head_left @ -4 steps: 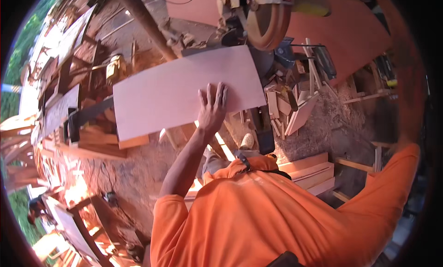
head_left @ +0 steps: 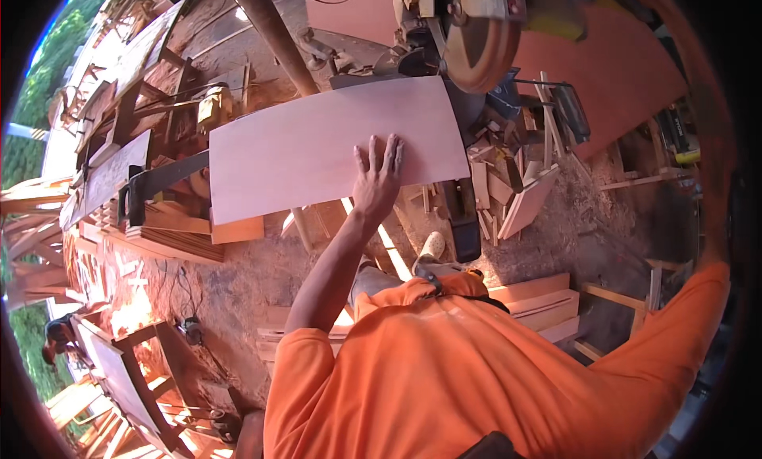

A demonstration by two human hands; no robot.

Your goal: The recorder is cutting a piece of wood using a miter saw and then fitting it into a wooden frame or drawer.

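Note:
My left hand [head_left: 377,181] lies flat on a pale pinkish wooden board [head_left: 278,161], fingers spread, near the board's near edge toward its right end. A miter saw [head_left: 484,50] with a round blade guard stands over the far right corner of the board, which rests against the saw's dark base. My right forearm [head_left: 714,141] stretches up the right side and bends toward the saw's yellow-green body [head_left: 559,18] at the top. The right hand itself is cut off by the upper edge, so its hold cannot be seen.
A handsaw [head_left: 167,177] lies left of the board above stacked planks [head_left: 171,241]. Wood offcuts [head_left: 496,181] pile up to the right of the saw. A reddish sheet [head_left: 611,78] lies beyond. A wooden post [head_left: 274,38] rises behind the board. Another person [head_left: 59,336] is at far left.
The whole view has shifted slightly, so things appear a little farther right. My left hand stays flat on the board, and the board keeps its place beside the saw.

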